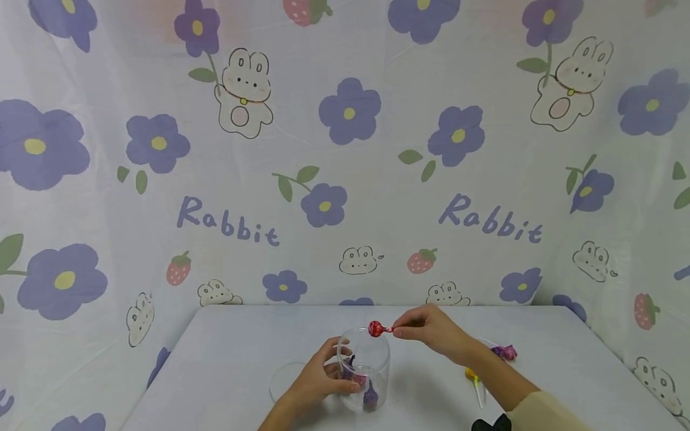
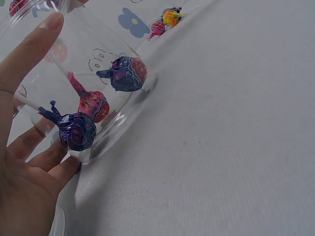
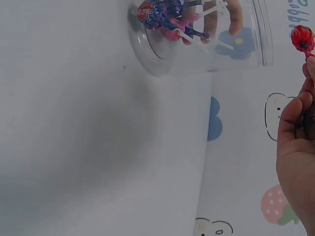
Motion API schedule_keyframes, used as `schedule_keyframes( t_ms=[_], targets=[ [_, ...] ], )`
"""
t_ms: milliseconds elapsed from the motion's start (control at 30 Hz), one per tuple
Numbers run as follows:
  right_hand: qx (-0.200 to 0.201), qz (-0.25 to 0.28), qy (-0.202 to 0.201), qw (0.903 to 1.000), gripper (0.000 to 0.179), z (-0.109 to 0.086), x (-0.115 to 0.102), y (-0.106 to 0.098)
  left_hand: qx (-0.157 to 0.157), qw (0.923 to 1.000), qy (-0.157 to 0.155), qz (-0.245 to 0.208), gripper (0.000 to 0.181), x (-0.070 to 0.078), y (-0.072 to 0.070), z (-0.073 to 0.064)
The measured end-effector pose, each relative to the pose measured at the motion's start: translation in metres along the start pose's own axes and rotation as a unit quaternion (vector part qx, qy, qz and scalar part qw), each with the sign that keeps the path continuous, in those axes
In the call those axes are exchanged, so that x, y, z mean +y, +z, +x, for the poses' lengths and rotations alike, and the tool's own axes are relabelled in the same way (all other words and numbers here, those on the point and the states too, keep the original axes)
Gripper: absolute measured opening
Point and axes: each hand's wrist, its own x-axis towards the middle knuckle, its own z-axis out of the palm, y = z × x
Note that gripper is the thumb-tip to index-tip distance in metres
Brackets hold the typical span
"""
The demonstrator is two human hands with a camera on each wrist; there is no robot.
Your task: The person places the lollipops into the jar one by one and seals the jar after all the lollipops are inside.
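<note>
My left hand [image 1: 318, 377] grips a clear plastic jar [image 1: 381, 374] from its left side, thumb and fingers curled around the wall. Inside, near the bottom, lie a pink lollipop [image 2: 93, 105] and two dark purple-blue ones, such as the lollipop [image 2: 78, 132] closest to the fingers. Over the jar's open mouth, my right hand [image 1: 431, 332] pinches a red-wrapped lollipop [image 1: 375, 328] by its stick, the candy end pointing left. The right wrist view shows this red lollipop [image 3: 302, 38] above the rim level, outside the jar wall.
Right of the jar, partly behind my right forearm, lie a yellow lollipop [image 1: 471, 375] and a pink and purple pair [image 1: 505, 352]. A clear round lid [image 1: 280, 377] rests on the white table [image 1: 226, 359] at left. A patterned curtain [image 1: 345, 179] hangs behind.
</note>
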Motion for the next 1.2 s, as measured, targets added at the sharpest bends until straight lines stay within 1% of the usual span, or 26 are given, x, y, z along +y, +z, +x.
schedule_keyframes(
  t_ms=[233, 433, 533, 633, 733, 900, 1033, 1200],
  targets=[
    [-0.017, -0.005, -0.009, 0.9998, 0.015, 0.009, -0.005, 0.01, 0.003, 1.0, -0.003, 0.008, 0.088, 0.0, 0.0, 0.0],
    [-0.035, -0.016, -0.013, 0.9992, 0.013, 0.015, -0.007, 0.018, 0.0, 1.0, -0.006, 0.007, 0.088, 0.004, 0.001, -0.001],
    [-0.036, -0.038, -0.019, 0.9984, 0.011, 0.018, -0.008, 0.022, -0.002, 1.0, -0.005, 0.002, 0.087, 0.005, 0.001, -0.002],
    [-0.045, -0.072, -0.033, 0.9958, 0.007, 0.02, -0.009, 0.028, -0.001, 1.0, -0.006, 0.003, 0.087, 0.006, 0.001, -0.003],
    [-0.057, -0.103, -0.058, 0.9914, 0.004, 0.022, -0.011, 0.033, 0.001, 0.9999, -0.011, 0.009, 0.089, 0.006, 0.001, -0.003],
    [-0.078, -0.154, -0.121, 0.9775, 0.006, 0.023, -0.016, 0.035, -0.001, 1.0, -0.006, 0.004, 0.091, 0.004, 0.0, -0.002],
    [-0.105, -0.205, -0.147, 0.962, 0.007, 0.026, -0.023, 0.038, -0.012, 0.9998, 0.011, -0.012, 0.088, 0.004, 0.0, -0.003],
    [-0.135, -0.247, -0.187, 0.941, 0.008, 0.029, -0.029, 0.045, -0.021, 0.9993, 0.024, -0.022, 0.087, 0.004, 0.0, -0.005]
  ],
)
